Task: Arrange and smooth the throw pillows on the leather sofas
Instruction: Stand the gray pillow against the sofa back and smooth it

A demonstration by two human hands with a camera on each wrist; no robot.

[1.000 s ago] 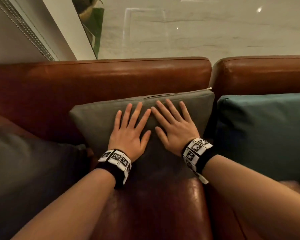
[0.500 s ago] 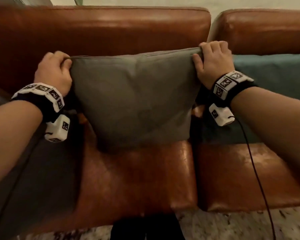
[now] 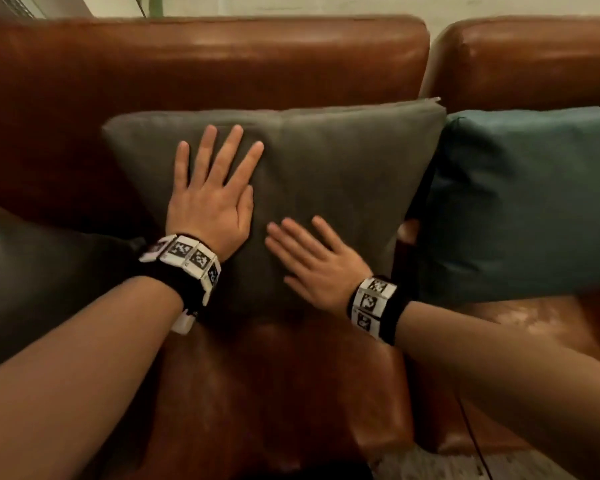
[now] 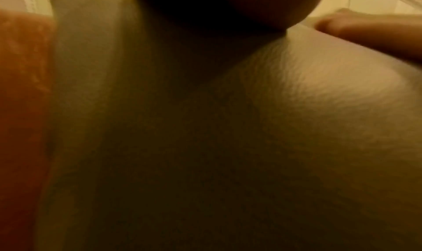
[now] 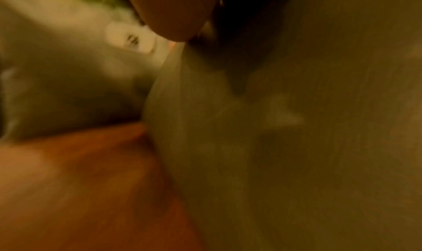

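Nearest the camera, the right hand (image 3: 321, 271) lies low on the front of the grey-green pillow (image 3: 340, 188), its fingers (image 3: 291, 240) straight and spread, angled up and to the left, gripping nothing, though motion blur makes it hard to tell how firmly the palm presses. A little further up and to the left, the left hand (image 3: 210, 199) rests flat on the same pillow with fingers straight and slightly fanned, holding nothing. The pillow stands propped against the backrest of the brown leather sofa (image 3: 201, 64), with a teal pillow (image 3: 527, 202) just beside it on the right and a dark pillow (image 3: 45, 282) at the left.
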